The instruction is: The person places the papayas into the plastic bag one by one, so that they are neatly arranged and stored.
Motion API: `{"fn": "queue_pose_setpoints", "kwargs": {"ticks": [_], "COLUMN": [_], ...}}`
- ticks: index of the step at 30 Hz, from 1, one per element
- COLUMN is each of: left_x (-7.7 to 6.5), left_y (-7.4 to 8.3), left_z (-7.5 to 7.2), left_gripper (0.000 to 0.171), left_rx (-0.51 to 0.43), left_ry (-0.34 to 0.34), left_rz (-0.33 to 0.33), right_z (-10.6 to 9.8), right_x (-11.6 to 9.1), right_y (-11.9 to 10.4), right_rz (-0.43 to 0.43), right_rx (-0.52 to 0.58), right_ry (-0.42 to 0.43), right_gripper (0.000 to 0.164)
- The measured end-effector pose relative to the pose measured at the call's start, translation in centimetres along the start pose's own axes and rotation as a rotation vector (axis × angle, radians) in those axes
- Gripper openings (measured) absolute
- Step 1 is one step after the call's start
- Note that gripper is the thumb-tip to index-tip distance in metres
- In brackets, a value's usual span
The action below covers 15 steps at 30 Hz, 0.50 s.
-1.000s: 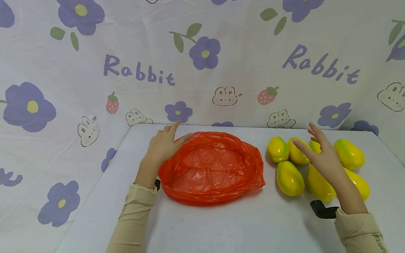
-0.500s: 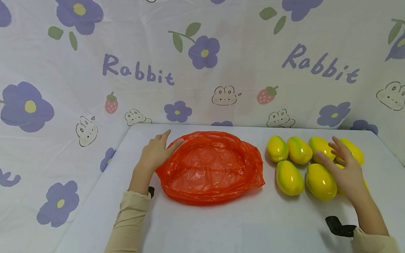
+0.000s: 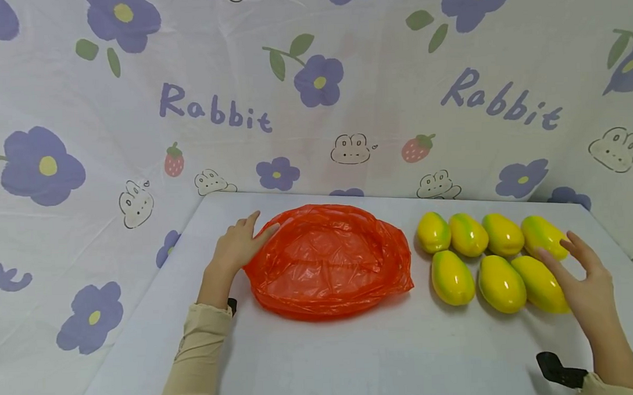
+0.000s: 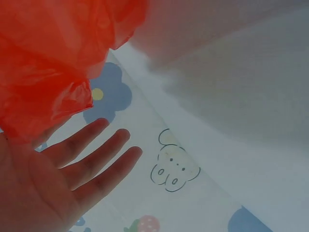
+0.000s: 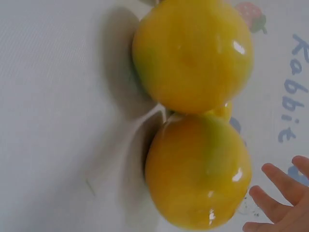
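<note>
Your right hand (image 3: pixel 592 295), fingers spread, has a shiny yellow-green egg-shaped fruit (image 3: pixel 538 283) just left of it, slanting longways toward you and the right edge of the white table (image 3: pixel 353 359). Your left hand (image 3: pixel 235 248), farther off, is spread by the round red plastic bag (image 3: pixel 324 273).

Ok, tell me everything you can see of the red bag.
The red bag looks like thin, shiny, crinkled, partly see-through plastic. It sits on the white table, its wide oval mouth open upward, rim bunched in folds, nothing visible inside. The left hand is at its left edge; whether they touch is unclear.
</note>
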<state>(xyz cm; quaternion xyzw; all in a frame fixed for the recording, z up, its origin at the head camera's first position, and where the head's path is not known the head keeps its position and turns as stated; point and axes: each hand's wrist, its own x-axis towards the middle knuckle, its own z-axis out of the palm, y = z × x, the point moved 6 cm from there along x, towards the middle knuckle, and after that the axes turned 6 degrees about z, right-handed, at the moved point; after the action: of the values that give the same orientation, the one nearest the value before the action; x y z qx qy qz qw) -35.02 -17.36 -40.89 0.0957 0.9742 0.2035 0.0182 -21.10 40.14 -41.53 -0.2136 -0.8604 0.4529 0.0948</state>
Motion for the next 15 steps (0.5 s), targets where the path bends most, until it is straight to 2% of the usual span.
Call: {"fn": "queue_pose_setpoints", "kwargs": {"ticks": [4,15], "left_x": [-0.2,-0.5], "left_y": [-0.5,-1.8], "left_z": [0.3,0.9], "left_gripper": [0.087,0.086], "left_rx": [-0.013,-0.055], "left_ry": [-0.016,-0.032], "left_rz": [-0.018,-0.045], "right_z": [-0.6,-1.6], "right_x": [0.1,0.9], "right_y": [1.1,4.5], "right_rz": [0.043,0.224], "right_rx": [0.023,0.024], "right_ry": [0.052,0.119], "right_gripper": [0.079,0.085]}}
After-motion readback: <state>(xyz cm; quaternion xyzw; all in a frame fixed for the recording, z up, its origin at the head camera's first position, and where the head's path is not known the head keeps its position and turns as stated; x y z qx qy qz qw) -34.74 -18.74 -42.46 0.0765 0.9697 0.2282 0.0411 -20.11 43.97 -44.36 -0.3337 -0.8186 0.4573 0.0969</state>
